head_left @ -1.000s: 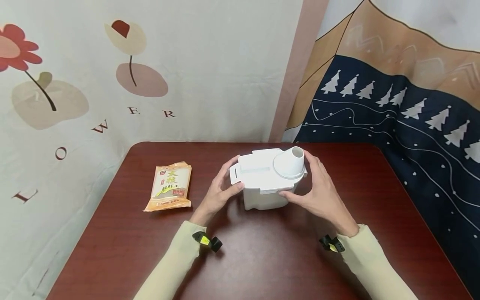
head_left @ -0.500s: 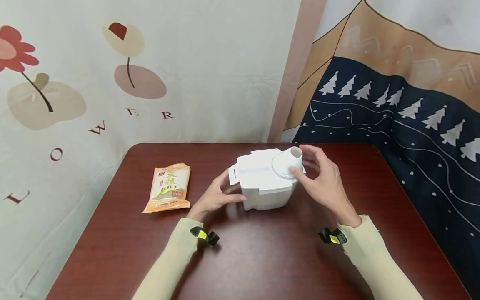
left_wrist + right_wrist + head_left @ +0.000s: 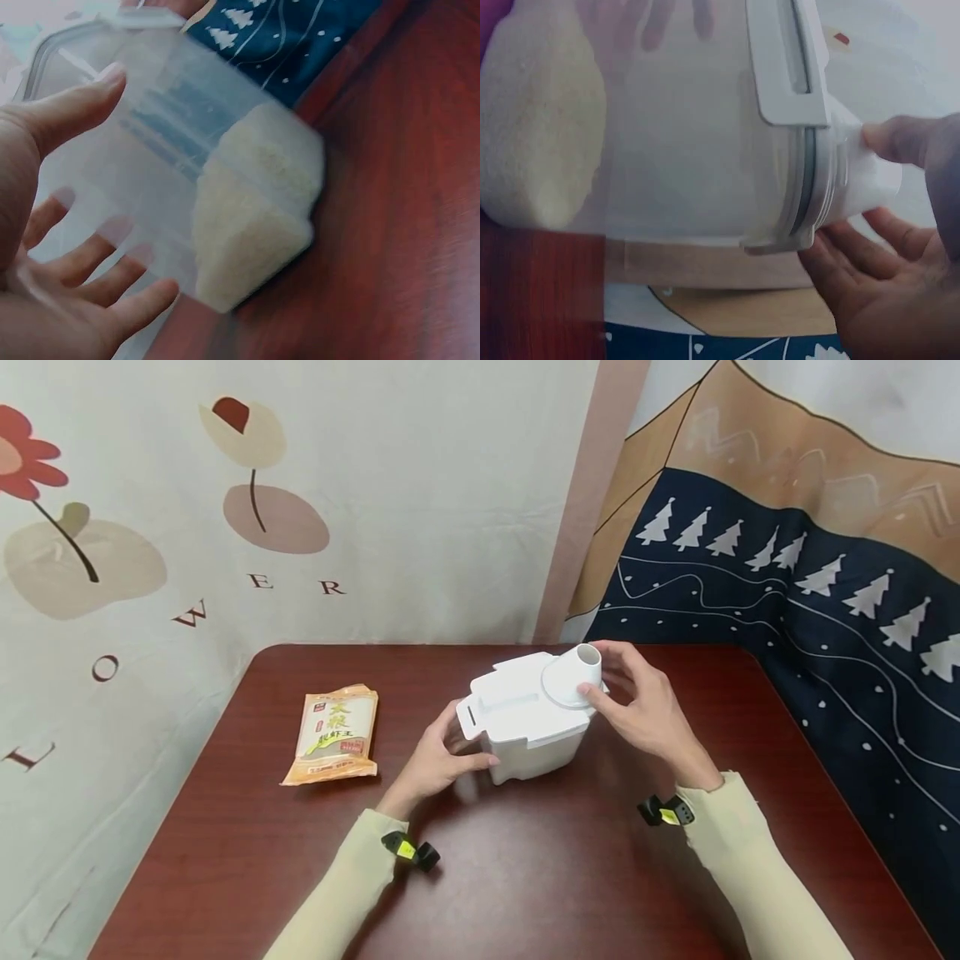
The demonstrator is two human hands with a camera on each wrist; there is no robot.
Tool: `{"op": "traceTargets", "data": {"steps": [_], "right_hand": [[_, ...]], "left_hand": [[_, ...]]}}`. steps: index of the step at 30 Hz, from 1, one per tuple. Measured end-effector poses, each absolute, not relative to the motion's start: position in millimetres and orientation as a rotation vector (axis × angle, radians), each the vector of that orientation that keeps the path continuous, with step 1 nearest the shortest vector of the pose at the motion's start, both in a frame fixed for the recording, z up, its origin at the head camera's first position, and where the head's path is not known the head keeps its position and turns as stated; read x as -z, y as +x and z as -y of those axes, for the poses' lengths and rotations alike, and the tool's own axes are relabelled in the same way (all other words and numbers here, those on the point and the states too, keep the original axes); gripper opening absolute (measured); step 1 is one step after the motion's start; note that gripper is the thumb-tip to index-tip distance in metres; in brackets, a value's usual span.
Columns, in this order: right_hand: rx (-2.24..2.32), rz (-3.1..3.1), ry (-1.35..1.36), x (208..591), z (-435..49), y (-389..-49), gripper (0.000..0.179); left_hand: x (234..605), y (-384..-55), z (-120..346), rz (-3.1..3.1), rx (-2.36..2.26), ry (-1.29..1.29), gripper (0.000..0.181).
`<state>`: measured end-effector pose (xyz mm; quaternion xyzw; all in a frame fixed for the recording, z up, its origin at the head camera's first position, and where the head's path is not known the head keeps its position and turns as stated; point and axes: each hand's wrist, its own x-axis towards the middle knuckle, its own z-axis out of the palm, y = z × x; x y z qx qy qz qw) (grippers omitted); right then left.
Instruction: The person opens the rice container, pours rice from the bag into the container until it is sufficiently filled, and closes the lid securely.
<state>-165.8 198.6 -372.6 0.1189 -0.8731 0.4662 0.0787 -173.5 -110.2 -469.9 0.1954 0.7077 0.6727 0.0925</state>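
A translucent storage container [image 3: 536, 756] with a white lid [image 3: 513, 697] stands at the middle of the table, its lower part filled with pale rice [image 3: 251, 217]. On the lid's right end rises a white cone-shaped spout [image 3: 566, 678] with a hollow top. My left hand [image 3: 438, 758] grips the container's left end, thumb on the near side and fingers around the far side. My right hand [image 3: 648, 714] holds the spout between the thumb in front and fingers behind, as the spout [image 3: 866, 169] in the right wrist view confirms.
A sealed orange and white bag of rice [image 3: 335, 735] lies on the table [image 3: 600, 877], left of the container. Behind the table's far edge hang a pale flower-print cloth [image 3: 420, 527] and a dark blue tree-print cloth [image 3: 720, 585]. Each sleeve carries a small black wrist camera.
My right hand has moved from the lid's right edge up to the spout. My left hand has slipped lower on the container's end. The container has turned and tipped slightly.
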Motion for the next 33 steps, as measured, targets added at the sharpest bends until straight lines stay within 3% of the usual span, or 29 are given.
{"op": "traceTargets", "data": {"steps": [15, 26, 33], "right_hand": [[-1.556, 2.622, 0.496, 377.9, -207.7, -191.7, 0.060], [-1.364, 2.568, 0.341, 371.3, -192.7, -170.4, 0.062], [-1.349, 2.548, 0.268, 370.7, -184.6, -165.9, 0.062]], "left_hand": [[465.7, -141.2, 89.3, -2.337, -1.953, 0.411, 0.086], [463.4, -166.7, 109.9, -2.179, -1.871, 0.642, 0.074], [467.6, -171.9, 112.3, -2.195, -1.839, 0.628, 0.061]]}}
